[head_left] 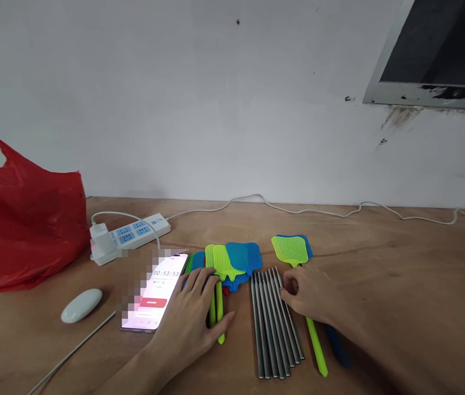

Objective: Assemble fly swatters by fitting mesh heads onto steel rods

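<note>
My left hand point(193, 318) lies flat with fingers spread over the handles of a pile of green and blue fly swatters point(232, 260). My right hand point(312, 296) is curled, its fingertips pinching the top of the rightmost rod in a row of several metal rods point(271, 329). Under the right hand lie a green fly swatter point(290, 249) with a long green handle and a blue one beneath it. A lit phone point(156, 299) showing a timer lies just left of my left hand.
A red plastic bag point(22, 230) stands at the far left. A white power strip point(129, 236) with a plugged charger and cable sits behind the phone. A white oval object point(81, 305) and a loose thin rod point(71, 354) lie on the wooden table point(413, 285).
</note>
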A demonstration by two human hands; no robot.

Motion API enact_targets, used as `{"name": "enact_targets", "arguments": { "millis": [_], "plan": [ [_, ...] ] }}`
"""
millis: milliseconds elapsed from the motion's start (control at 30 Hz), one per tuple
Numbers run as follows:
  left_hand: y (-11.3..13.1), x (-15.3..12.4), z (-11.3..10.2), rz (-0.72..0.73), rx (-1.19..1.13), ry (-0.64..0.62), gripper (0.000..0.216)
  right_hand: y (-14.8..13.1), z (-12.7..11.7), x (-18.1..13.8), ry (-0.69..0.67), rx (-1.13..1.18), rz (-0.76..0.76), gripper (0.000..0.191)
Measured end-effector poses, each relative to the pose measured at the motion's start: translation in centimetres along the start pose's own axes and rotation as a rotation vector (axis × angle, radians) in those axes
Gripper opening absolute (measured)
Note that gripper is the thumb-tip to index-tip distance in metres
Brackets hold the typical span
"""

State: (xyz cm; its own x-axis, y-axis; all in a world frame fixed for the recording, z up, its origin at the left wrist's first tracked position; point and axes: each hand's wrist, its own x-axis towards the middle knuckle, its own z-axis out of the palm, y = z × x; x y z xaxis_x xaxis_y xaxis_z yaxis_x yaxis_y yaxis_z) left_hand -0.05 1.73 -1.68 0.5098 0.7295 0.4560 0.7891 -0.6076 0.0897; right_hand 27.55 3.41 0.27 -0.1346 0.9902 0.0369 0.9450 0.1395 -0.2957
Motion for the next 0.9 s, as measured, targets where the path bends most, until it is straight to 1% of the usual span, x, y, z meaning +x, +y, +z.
{"name": "enact_targets", "arguments": {
  "millis": [100, 233, 300, 367, 467, 600, 667, 900],
  "plan": [
    [0.3, 0.1, -0.3, 0.025, -0.076, -0.011, 0.044, 0.0, 0.1, -0.1, 0.006, 0.021, -0.019, 0.019],
    [1.1, -0.1, -0.7, 0.083, -0.245, -0.009, 0.032, 0.0, 0.4, -0.2, 0.007, -0.005, -0.021, 0.021],
    [1.5, -0.3, -0.8, 0.128, -0.334, -0.028, 0.029, 0.0, 0.4, -0.1, 0.01, -0.026, -0.024, 0.022],
    [1.8, -0.5, -0.9, 0.154, -0.414, -0.067, 0.032, 0.0, 0.4, -0.1, 0.01, -0.051, -0.018, 0.021],
    [1.9, -0.7, -0.9, 0.11, -0.512, -0.098, 0.034, 0.0, 0.3, -0.1, -0.01, -0.083, 0.004, 0.02],
    [2.1, -0.6, -1.1, 0.022, -0.596, -0.115, 0.02, -0.1, 0.3, -0.1, -0.008, -0.106, 0.029, 0.019],
    [2.2, -0.6, -1.3, -0.016, -0.631, -0.137, 0.017, -0.2, 0.4, -0.1, 0.003, -0.116, 0.043, 0.019],
    [2.4, -0.7, -1.8, -0.132, -0.718, -0.203, 0.02, -0.3, 0.7, -0.1, 0.044, -0.1, 0.089, 0.023]
  ]
}}
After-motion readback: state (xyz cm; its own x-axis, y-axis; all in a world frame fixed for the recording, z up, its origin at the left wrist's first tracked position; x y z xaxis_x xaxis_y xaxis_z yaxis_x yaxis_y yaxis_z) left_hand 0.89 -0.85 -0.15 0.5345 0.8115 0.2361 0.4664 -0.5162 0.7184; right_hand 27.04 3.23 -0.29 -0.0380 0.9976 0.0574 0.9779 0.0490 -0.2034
